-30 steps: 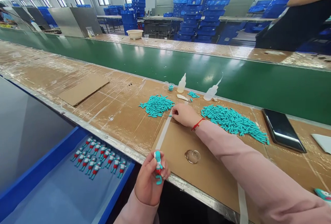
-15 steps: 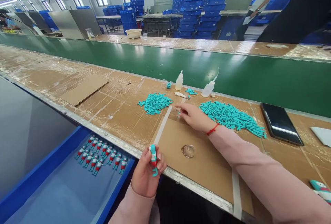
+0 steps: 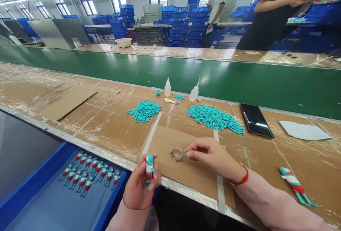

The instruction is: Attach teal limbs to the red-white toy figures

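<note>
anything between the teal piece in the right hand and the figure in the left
Seen from here, a small round dish on the cardboard lies between the teal piece and figure; clearance above it can't be judged.

Dish [image 3: 177,155] — clear, glossy (cardboard [image 3: 197,179] matt)

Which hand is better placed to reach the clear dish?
Probably the right hand: it holds a teal piece beside the clear dish, while the left hand, farther off, grips a figure.
</note>
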`<state>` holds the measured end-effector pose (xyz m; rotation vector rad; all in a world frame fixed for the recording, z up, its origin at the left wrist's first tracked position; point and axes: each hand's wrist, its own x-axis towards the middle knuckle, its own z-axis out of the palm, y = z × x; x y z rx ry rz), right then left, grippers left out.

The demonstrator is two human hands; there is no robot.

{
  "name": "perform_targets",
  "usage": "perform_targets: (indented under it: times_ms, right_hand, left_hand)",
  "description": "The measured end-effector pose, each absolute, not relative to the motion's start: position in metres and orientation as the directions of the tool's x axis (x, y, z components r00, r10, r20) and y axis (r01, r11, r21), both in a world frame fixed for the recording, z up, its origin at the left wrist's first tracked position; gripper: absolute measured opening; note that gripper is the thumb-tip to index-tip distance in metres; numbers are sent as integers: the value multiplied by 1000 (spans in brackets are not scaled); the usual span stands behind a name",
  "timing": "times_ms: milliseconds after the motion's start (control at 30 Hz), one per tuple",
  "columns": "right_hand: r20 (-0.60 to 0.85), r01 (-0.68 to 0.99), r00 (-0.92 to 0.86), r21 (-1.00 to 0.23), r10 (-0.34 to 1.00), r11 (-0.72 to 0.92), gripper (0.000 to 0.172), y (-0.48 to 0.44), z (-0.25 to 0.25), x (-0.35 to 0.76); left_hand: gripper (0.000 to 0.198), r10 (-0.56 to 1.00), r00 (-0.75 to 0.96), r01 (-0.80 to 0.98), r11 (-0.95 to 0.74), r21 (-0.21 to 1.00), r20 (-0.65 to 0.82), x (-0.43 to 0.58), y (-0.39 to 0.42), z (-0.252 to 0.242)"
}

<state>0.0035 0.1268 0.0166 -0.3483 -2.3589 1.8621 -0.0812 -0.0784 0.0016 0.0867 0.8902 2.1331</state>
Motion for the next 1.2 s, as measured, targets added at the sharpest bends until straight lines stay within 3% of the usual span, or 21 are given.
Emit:
perform_targets:
  times_ms: [133, 300, 467, 833, 933, 1033, 1133, 1200]
  right_hand:
    - [203, -57, -953, -850, 226, 523, 21, 122, 8, -2]
    - [501, -258, -858, -613, 114, 747, 25, 118, 1, -2]
    - [570, -310, -821, -480, 24, 821, 24, 116, 1, -1]
    - [578, -344, -815, -419, -45, 840, 20, 116, 1, -1]
    - [607, -349, -794, -429, -20, 833, 18, 116, 4, 0]
    - [613, -331, -787, -504, 61, 798, 16, 115, 12, 4]
    - [488, -290, -859, -712, 154, 640, 19, 111, 22, 11]
    - [293, -203, -938, -897, 183, 392, 23, 107, 27, 15]
  left_hand:
    - [29, 639, -722, -607, -404, 684, -263, -77, -78, -5]
    - [30, 594, -728, -638, -402, 656, -344, -74, -77, -7]
    - [35, 580, -722, -633, -330, 700, -379, -72, -77, 1]
    - [44, 610, -726, -561, -261, 785, -316, -73, -78, -7]
    - [36, 607, -759, -407, -161, 899, -234, -70, -78, -6]
    - [18, 610, -790, -34, 63, 997, -66, -67, -74, 4]
    - [10, 695, -717, 241, 184, 953, 47, -65, -66, 17]
    - [11, 734, -675, 307, 187, 933, 74, -64, -60, 24]
